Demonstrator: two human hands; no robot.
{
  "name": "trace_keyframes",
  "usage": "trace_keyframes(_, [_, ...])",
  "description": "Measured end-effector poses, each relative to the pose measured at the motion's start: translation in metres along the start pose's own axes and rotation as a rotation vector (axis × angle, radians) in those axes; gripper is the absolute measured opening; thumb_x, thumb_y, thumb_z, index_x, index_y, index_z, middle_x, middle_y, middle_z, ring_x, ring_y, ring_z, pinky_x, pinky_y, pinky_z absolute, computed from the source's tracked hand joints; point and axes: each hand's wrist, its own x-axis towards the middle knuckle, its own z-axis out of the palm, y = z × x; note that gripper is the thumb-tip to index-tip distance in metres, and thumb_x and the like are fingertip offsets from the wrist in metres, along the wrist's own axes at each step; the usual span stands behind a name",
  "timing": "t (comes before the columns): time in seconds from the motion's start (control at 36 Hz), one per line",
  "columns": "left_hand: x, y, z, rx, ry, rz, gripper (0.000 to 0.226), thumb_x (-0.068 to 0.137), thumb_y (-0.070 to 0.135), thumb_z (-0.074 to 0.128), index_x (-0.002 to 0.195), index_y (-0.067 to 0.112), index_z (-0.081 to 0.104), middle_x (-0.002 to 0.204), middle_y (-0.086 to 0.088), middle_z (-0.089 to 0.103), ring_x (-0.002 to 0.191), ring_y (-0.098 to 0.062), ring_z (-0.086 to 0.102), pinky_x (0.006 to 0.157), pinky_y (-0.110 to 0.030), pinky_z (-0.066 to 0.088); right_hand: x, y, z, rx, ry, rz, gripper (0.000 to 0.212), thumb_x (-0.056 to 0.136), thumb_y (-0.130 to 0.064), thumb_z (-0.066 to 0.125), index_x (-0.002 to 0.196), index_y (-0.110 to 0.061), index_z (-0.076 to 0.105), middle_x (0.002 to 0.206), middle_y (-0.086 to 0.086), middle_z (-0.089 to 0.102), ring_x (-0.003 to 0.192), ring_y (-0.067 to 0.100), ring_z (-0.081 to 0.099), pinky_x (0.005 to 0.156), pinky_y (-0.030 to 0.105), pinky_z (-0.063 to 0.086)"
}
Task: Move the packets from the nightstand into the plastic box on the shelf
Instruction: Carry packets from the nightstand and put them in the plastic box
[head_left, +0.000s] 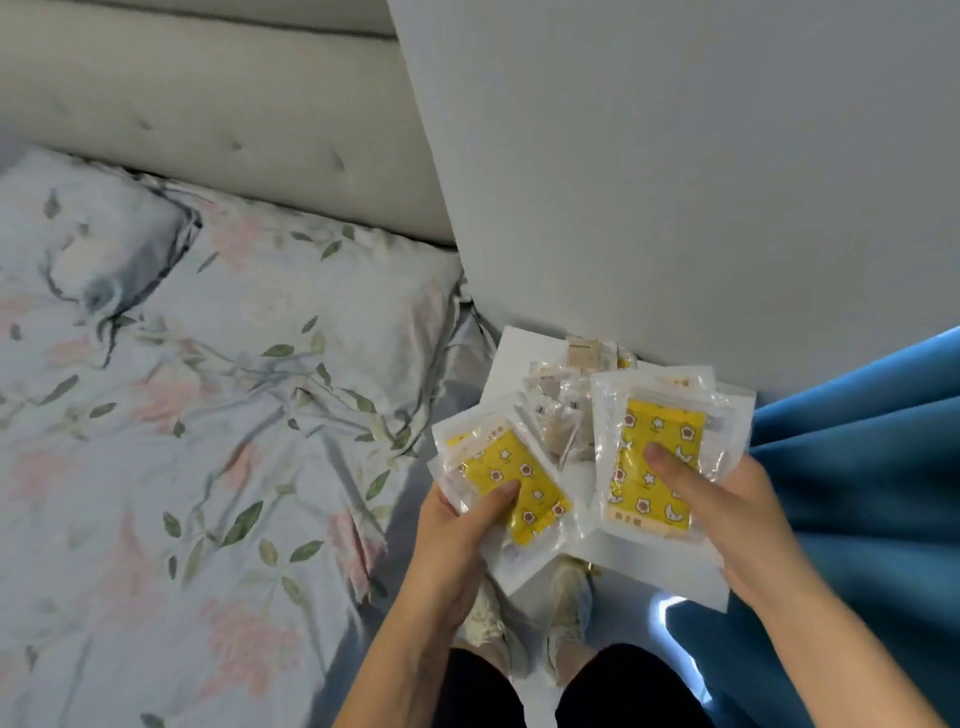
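You are standing at the nightstand (506, 364) with both hands already loaded, and the relation that matters now is where the remaining packets lie from them. Your left hand (457, 530) grips a fanned stack of clear packets (511, 483) with yellow star-printed inserts, thumb pressed across the top one; that stack's long axis tilts toward the far left. Your right hand (727, 509) holds a second stack (657, 462) the same way, thumb flat on the yellow insert, and its long axis runs nearly straight from near to far. Between the two stacks and a little farther from you, a small heap of loose packets (563, 415) with pale brownish contents lies on the white nightstand top, close against the grey wall (675, 182). It sits just beyond the inner edges of both stacks, about evenly between your hands, perhaps a touch nearer the left stack. Since neither hand has free fingers, you would likely have to merge the stacks into one hand before reaching forward for that heap. The plastic box and the shelf are out of sight, so you cannot tell which way to turn from here. The bed (208, 415) lies to your left, the blue curtain (857, 467) to your right.
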Motion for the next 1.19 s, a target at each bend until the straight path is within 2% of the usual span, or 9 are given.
trace_keyframes(0.28, [-0.120,0.028,-0.056,-0.073,0.213,0.200,0.027,0.081,0.001,0.064,0.108,0.000,0.063,0.095,-0.017,0.073,0.082,-0.029,0.072,0.064,-0.033,0.058,-0.084,-0.037,0.068,-0.132,-0.315,-0.012,0.039,0.057,-0.029,0.078,0.095,-0.020,0.070,0.089,0.001,0.076,0.079,0.018,0.073,0.055,0.028,0.058])
trace_keyframes(0.39, [-0.163,0.039,-0.094,-0.168,0.324,0.297,0.033,0.074,0.003,0.068,0.105,0.001,0.062,0.093,-0.016,0.074,0.080,-0.028,0.072,0.064,-0.034,0.058,-0.117,-0.033,0.103,-0.244,-0.442,-0.071,0.076,0.021,-0.062,0.088,0.087,-0.025,0.076,0.091,0.002,0.076,0.081,0.019,0.074,0.061,0.033,0.059])
trace_keyframes(0.53, [-0.228,0.029,-0.146,-0.236,0.471,0.414,0.035,0.069,0.010,0.071,0.103,0.010,0.063,0.097,-0.011,0.074,0.088,-0.029,0.071,0.075,-0.041,0.058,-0.173,-0.018,0.151,-0.343,-0.591,-0.121,0.030,0.055,-0.033,0.079,0.081,-0.020,0.074,0.084,0.001,0.076,0.078,0.021,0.074,0.063,0.031,0.060])
trace_keyframes(0.67, [-0.318,-0.009,-0.207,-0.321,0.672,0.511,0.047,0.063,0.016,0.073,0.108,0.010,0.060,0.100,-0.010,0.074,0.091,-0.028,0.071,0.073,-0.038,0.059,-0.252,0.017,0.194,-0.468,-0.743,-0.104,0.018,0.066,-0.018,0.074,0.084,-0.016,0.072,0.081,0.004,0.076,0.074,0.020,0.074,0.062,0.030,0.060])
trace_keyframes(0.86, [-0.469,-0.088,-0.289,-0.450,0.932,0.573,0.025,0.081,0.009,0.065,0.106,0.013,0.061,0.098,-0.007,0.074,0.090,-0.025,0.071,0.077,-0.039,0.059,-0.391,0.093,0.233,-0.502,-1.024,-0.014,0.025,0.065,-0.019,0.078,0.088,-0.012,0.071,0.086,0.008,0.076,0.075,0.022,0.074,0.057,0.028,0.059])
trace_keyframes(0.94, [-0.531,-0.124,-0.316,-0.480,1.065,0.587,0.027,0.082,0.010,0.066,0.108,0.013,0.061,0.099,-0.007,0.074,0.091,-0.026,0.071,0.080,-0.041,0.057,-0.447,0.129,0.246,-0.552,-1.157,0.044,0.074,0.029,-0.051,0.092,0.090,-0.015,0.073,0.091,0.009,0.076,0.082,0.026,0.073,0.064,0.036,0.060])
trace_keyframes(1.0, [-0.566,-0.148,-0.330,-0.506,1.157,0.592,0.024,0.084,0.010,0.066,0.107,0.014,0.063,0.098,-0.006,0.074,0.090,-0.025,0.071,0.080,-0.042,0.056,-0.480,0.153,0.256,-0.593,-1.203,0.067,0.088,0.018,-0.059,0.090,0.093,-0.016,0.072,0.094,0.008,0.075,0.085,0.027,0.073,0.073,0.045,0.059])
trace_keyframes(1.11, [-0.625,-0.185,-0.355,-0.610,1.284,0.621,0.020,0.086,0.010,0.064,0.105,0.015,0.064,0.096,-0.004,0.075,0.088,-0.022,0.072,0.074,-0.036,0.060,-0.541,0.191,0.280,-0.662,-1.313,0.065,0.087,0.021,-0.060,0.089,0.094,-0.017,0.071,0.094,0.007,0.076,0.085,0.025,0.073,0.075,0.045,0.059])
trace_keyframes(1.19, [-0.661,-0.210,-0.373,-0.695,1.359,0.650,0.023,0.085,0.012,0.064,0.107,0.014,0.063,0.098,-0.004,0.075,0.090,-0.021,0.072,0.074,-0.035,0.060,-0.585,0.216,0.301,-0.746,-1.391,0.044,0.055,0.054,-0.044,0.084,0.098,-0.015,0.069,0.091,0.005,0.076,0.083,0.023,0.073,0.076,0.041,0.060])
